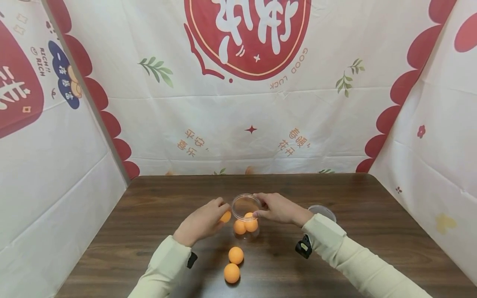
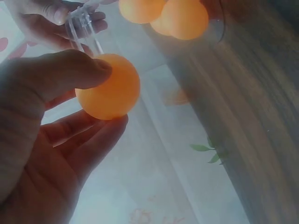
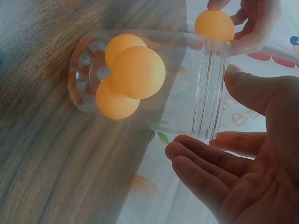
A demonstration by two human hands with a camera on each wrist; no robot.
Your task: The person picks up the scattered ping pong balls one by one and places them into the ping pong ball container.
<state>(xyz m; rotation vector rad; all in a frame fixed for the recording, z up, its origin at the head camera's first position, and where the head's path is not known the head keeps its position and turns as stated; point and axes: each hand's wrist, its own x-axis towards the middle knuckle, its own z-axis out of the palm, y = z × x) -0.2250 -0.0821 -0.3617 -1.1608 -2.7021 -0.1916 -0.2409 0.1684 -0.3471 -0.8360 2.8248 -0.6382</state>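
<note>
My left hand (image 1: 202, 221) pinches an orange ping-pong ball (image 2: 112, 88) between thumb and fingertips. It is just left of the rim of a clear plastic jar (image 3: 180, 100), at about rim height. The jar stands upright on the table without its lid, and three orange balls (image 3: 138, 72) show near its bottom. On the jar's other side my right hand (image 1: 281, 210) grips the rim, thumb on one side and fingers on the other. Two more orange balls, a farther one (image 1: 236, 255) and a nearer one (image 1: 232, 273), lie on the table in front of the jar.
A round clear lid (image 1: 322, 212) lies on the dark wooden table (image 1: 156, 194), partly behind the right forearm. White printed cloth (image 1: 238, 111) hangs at the back and both sides. Each wrist bears a black device (image 1: 304, 247).
</note>
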